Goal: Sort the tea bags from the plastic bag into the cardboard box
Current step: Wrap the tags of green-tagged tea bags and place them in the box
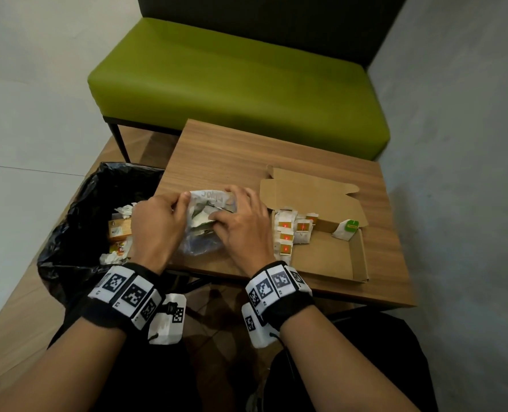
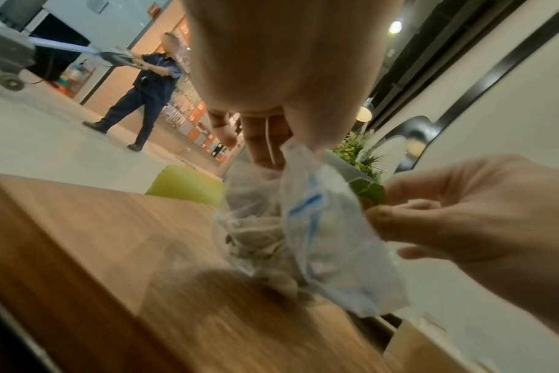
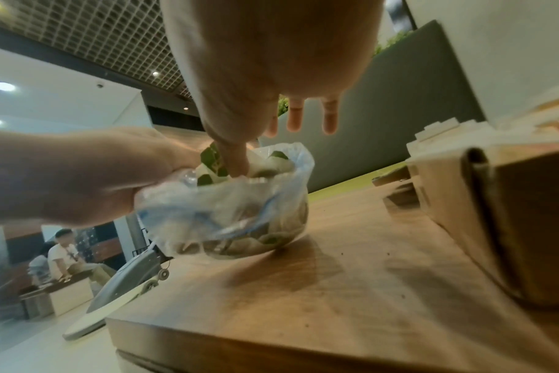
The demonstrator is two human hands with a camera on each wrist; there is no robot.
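Note:
A clear plastic bag [image 1: 199, 243] [image 2: 319, 227] [image 3: 227, 209] with tea bags inside lies on the wooden table [image 1: 232, 150]. My left hand [image 1: 157, 224] [image 2: 287, 149] pinches its rim and holds it open. My right hand [image 1: 240, 230] [image 2: 463, 214] [image 3: 236, 161] reaches into the mouth, thumb and finger pinching a green-tagged tea bag [image 2: 369, 194] [image 3: 213, 159]. Just to the right the cardboard box [image 1: 330, 257] [image 3: 511, 214] lies open. It holds several orange-tagged tea bags [image 1: 288, 233] at its left end and one green-tagged tea bag [image 1: 347, 228] at the far right.
A black-lined bin [image 1: 77, 221] with rubbish stands against the table's left edge. A green bench [image 1: 240, 84] sits behind the table and a grey wall [image 1: 469, 144] on the right. A person [image 2: 144, 93] walks far off; others [image 3: 64, 252] sit in the distance.

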